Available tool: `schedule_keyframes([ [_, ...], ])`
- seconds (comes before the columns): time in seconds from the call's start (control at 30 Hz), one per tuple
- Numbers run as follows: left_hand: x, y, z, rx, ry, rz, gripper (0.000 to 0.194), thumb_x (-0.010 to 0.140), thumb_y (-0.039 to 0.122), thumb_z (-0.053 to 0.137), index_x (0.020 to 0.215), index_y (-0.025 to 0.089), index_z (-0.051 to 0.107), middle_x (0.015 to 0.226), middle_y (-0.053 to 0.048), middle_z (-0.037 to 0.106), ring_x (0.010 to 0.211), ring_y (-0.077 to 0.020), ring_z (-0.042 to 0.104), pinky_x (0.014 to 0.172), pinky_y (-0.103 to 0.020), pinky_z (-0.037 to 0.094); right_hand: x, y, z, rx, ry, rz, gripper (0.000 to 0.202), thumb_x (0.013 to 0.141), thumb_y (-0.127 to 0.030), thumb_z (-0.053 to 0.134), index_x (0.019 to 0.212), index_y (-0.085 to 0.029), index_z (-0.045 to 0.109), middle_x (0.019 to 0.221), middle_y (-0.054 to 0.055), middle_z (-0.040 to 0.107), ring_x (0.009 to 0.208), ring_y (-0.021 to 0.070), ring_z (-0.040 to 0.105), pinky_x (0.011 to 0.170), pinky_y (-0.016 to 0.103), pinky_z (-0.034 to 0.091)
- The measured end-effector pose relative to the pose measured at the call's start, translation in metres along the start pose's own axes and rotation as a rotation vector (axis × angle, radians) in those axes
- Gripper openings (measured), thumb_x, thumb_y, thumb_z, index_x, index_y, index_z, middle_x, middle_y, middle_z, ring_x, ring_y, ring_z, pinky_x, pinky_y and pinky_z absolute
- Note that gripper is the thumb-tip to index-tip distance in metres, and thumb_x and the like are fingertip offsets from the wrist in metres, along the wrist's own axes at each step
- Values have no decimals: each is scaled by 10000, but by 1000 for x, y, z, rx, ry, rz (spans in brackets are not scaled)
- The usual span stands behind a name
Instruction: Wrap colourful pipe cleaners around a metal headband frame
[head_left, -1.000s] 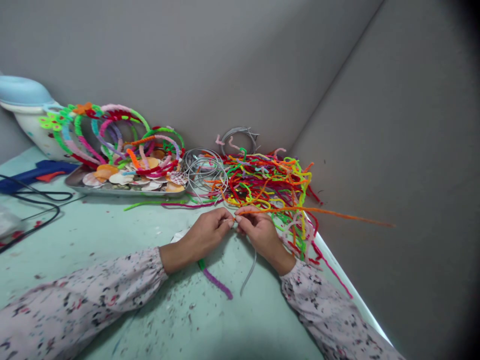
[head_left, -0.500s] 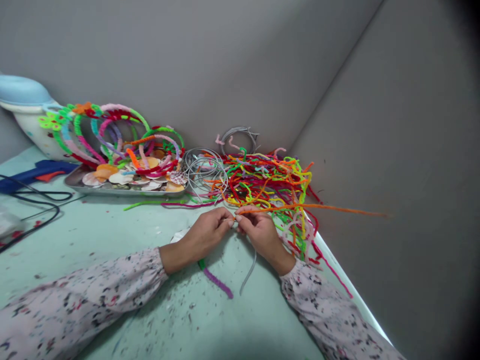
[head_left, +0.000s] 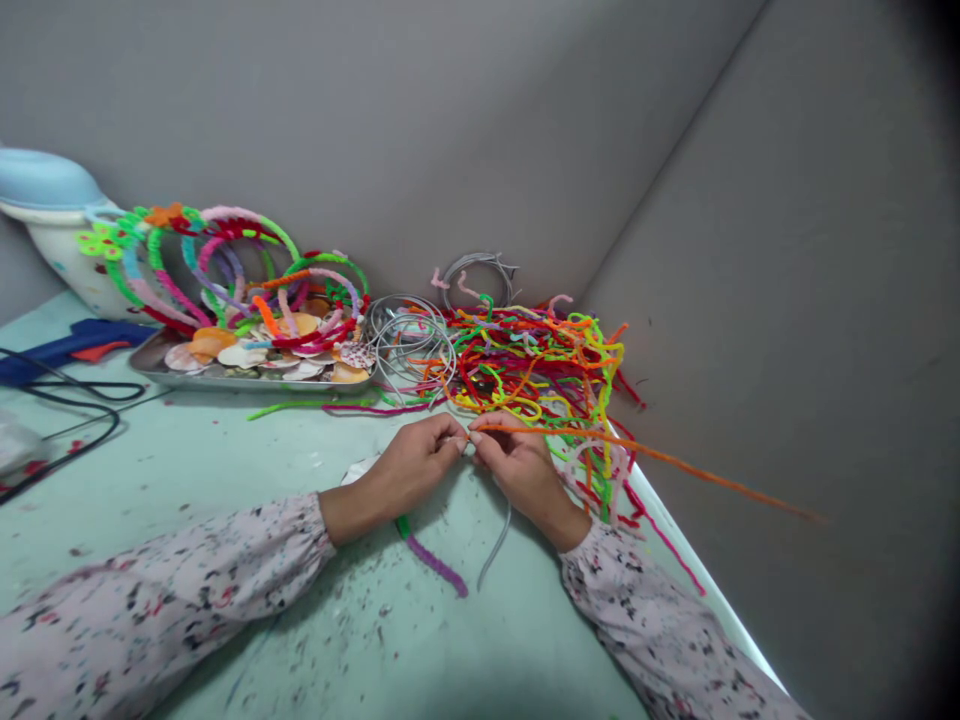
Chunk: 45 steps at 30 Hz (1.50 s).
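My left hand (head_left: 411, 462) is closed in a pinch, fingertips nearly touching those of my right hand (head_left: 521, 470). Between the right thumb and fingers runs an orange pipe cleaner (head_left: 675, 462), its long free end slanting out to the right past the table edge. Below the left hand emerges a wire wrapped in purple and green pipe cleaner (head_left: 435, 566). A bare grey wire end (head_left: 495, 552) curves down beneath the right hand. It looks like part of the same wire, but the fingers hide the join.
A tangled heap of coloured pipe cleaners (head_left: 532, 365) lies behind my right hand, beside grey wire coils (head_left: 412, 345). Further left, a metal tray (head_left: 255, 384) bears shells and fuzzy hoops (head_left: 281, 232). A blue glue gun (head_left: 45, 350), black cable (head_left: 112, 430) and lidded white container (head_left: 71, 255) are at far left.
The free end of the orange pipe cleaner has swung downward and further right. Both hands stay in nearly the same place.
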<state>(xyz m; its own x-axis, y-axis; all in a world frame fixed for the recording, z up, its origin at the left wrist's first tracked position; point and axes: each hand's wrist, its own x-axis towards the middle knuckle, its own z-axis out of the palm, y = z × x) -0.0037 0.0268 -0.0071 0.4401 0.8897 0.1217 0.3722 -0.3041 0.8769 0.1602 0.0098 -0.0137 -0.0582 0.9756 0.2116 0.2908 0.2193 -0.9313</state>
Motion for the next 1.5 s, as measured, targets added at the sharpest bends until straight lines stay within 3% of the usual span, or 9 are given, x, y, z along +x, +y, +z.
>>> schedule_keyframes([
  [0.63, 1, -1, -3, 90, -44, 56, 241, 905, 293, 379, 808, 166, 560, 713, 15, 527, 683, -141, 473, 628, -260, 348, 1, 4, -1, -144, 38, -126, 141, 855, -266, 542, 917, -202, 651, 937, 52, 666, 861, 174, 613, 714, 279, 488],
  [1.0, 2, -3, -3, 94, -7, 61, 202, 878, 230, 390, 797, 172, 566, 738, 7, 563, 715, -142, 508, 662, -253, 364, -2, -8, -3, -253, -3, -361, 141, 865, -212, 560, 934, -204, 682, 911, 58, 639, 866, 164, 593, 787, 302, 477],
  [1.27, 5, -8, -4, 105, 25, 34, 198, 856, 219, 397, 777, 167, 571, 691, 13, 538, 682, -146, 495, 624, -258, 351, -3, -8, -1, -238, -12, -365, 191, 836, -152, 569, 940, -222, 713, 898, 60, 608, 819, 156, 585, 681, 274, 483],
  [1.5, 4, -6, -4, 132, 45, 50, 203, 864, 225, 398, 790, 170, 579, 700, 11, 550, 683, -147, 497, 621, -258, 346, -2, -10, -4, -151, -49, -294, 238, 807, -128, 529, 919, -216, 719, 925, 57, 620, 865, 168, 581, 747, 298, 467],
])
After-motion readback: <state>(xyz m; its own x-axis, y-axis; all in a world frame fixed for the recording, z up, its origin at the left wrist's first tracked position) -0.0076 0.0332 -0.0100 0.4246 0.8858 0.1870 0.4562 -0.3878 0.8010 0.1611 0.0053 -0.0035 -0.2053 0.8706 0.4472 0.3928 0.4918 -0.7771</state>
